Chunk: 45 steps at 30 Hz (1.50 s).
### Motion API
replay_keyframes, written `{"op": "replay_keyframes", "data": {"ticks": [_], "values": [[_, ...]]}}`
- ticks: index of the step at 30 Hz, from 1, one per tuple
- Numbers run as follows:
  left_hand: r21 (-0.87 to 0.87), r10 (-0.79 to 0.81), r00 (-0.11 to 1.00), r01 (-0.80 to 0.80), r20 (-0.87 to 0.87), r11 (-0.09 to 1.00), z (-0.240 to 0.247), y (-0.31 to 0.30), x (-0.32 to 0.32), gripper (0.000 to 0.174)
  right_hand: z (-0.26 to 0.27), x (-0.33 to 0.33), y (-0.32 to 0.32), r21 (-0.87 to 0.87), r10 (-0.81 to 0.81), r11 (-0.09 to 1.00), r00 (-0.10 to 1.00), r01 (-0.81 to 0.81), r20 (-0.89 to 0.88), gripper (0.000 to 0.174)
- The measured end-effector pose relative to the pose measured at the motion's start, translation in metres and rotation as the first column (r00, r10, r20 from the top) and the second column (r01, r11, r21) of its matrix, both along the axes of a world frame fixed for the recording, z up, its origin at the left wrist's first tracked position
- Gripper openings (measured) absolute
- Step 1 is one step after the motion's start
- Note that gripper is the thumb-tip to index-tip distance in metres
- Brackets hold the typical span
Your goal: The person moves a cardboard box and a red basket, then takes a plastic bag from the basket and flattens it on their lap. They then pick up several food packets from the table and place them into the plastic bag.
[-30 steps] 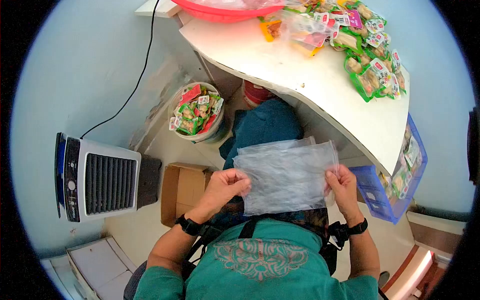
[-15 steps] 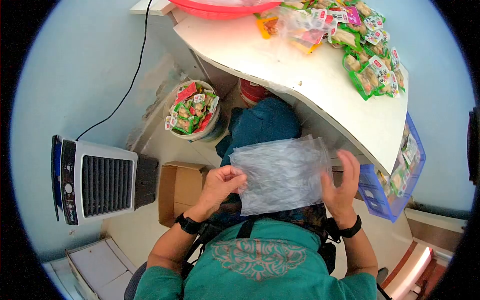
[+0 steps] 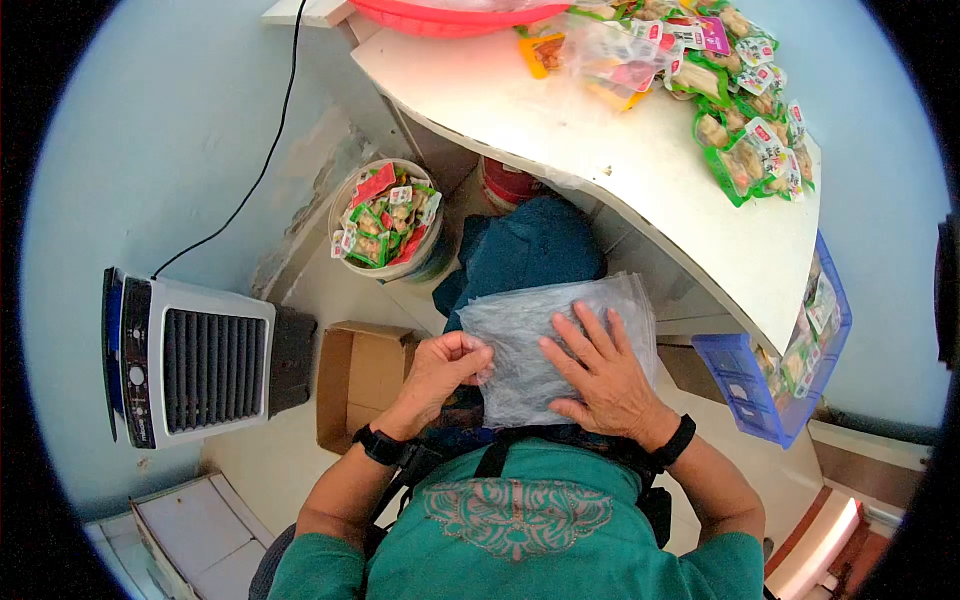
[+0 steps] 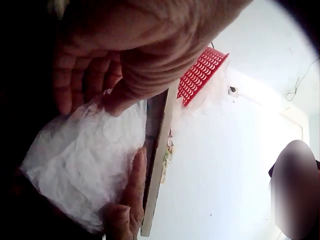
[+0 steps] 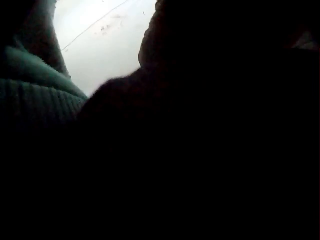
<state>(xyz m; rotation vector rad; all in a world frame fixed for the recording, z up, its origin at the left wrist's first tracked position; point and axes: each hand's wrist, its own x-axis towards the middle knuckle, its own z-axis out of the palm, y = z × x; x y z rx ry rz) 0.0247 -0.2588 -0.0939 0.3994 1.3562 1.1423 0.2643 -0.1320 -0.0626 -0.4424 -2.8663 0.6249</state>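
A stack of clear plastic bags [image 3: 520, 310] lies across the person's lap, close to the green shirt. The left hand [image 3: 437, 378] pinches the left edge of the bags between thumb and fingers. Flat on top of the bags rests the right hand [image 3: 603, 378], its fingers spread and pointing up and to the left. In the left wrist view the left hand [image 4: 130, 55] holds the crinkled plastic [image 4: 80, 165] by its upper edge, and fingers of the right hand [image 4: 129, 200] touch it from below. The right wrist view is mostly dark.
White table [image 3: 560, 130] in front carries food packets [image 3: 745, 160] and a red basket [image 3: 450, 18]. A bucket of packets [image 3: 388, 220] and a cardboard box [image 3: 362, 380] stand at the left, beside an air cooler [image 3: 215, 365]. A blue crate [image 3: 790, 400] is at the right.
The right hand has let go of the bags' right edge, lifted, and moved left onto the top of the bags with fingers spread. The left hand keeps its pinch.
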Motion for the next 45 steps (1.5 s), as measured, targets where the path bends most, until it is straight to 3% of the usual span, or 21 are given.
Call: {"op": "replay_keyframes", "data": {"ticks": [9,12,14,15,16,19,22,26,28,31,34,45], "values": [[-0.024,0.03,0.999,-0.031,-0.041,0.999,-0.011,0.005,0.001,0.014,-0.01,0.001,0.006,-0.024,-0.031,0.999,0.999,0.032,0.04,0.086],[0.041,0.134,0.909,-0.128,-0.396,0.991,-0.012,0.005,0.003,0.011,-0.01,0.001,0.006,-0.027,-0.038,0.999,0.999,0.039,0.038,0.086],[0.234,0.25,0.552,-0.101,-0.795,0.967,0.018,0.002,0.006,0.009,-0.01,0.0,0.006,-0.035,-0.043,0.998,0.998,0.044,0.036,0.086],[0.315,0.314,0.305,-0.048,-0.899,0.948,0.029,0.001,0.007,0.007,-0.009,0.0,0.005,-0.04,-0.046,0.998,0.998,0.047,0.037,0.086],[0.409,0.38,0.195,0.135,-0.904,0.902,0.027,-0.005,0.004,0.009,-0.009,0.001,0.004,-0.046,-0.052,0.998,0.998,0.053,0.038,0.086],[0.437,0.387,0.214,0.561,-0.897,0.703,0.031,-0.005,0.022,0.027,-0.009,-0.001,0.003,-0.035,-0.059,0.998,0.996,0.061,0.061,0.087],[0.393,0.272,0.284,0.624,-0.919,0.675,0.022,0.01,0.053,0.062,-0.01,-0.002,0.003,-0.032,-0.061,0.998,0.997,0.062,0.037,0.088],[0.1,0.034,0.134,0.525,-0.99,0.845,-0.023,0.02,0.047,0.097,-0.014,0.001,0.004,-0.056,-0.063,0.996,0.998,0.064,0.013,0.088],[0.153,0.063,0.189,0.515,-0.98,0.844,-0.039,0.023,0.039,0.1,-0.015,0.005,0.006,-0.099,-0.062,0.993,0.998,0.063,0.011,0.089],[0.177,0.059,0.236,0.516,-0.97,0.838,-0.045,0.024,0.036,0.106,-0.027,0.007,0.009,-0.209,-0.141,0.972,0.977,0.106,-0.159,0.09],[0.2,0.07,0.257,0.523,-0.964,0.829,-0.048,0.025,0.037,0.106,-0.032,0.008,0.016,-0.266,-0.214,0.948,0.969,0.174,-0.127,0.092],[0.208,0.093,0.24,0.518,-0.966,0.83,-0.048,0.028,0.037,0.108,-0.034,0.004,0.014,-0.203,-0.294,0.941,0.952,0.272,-0.086,0.087]]}}
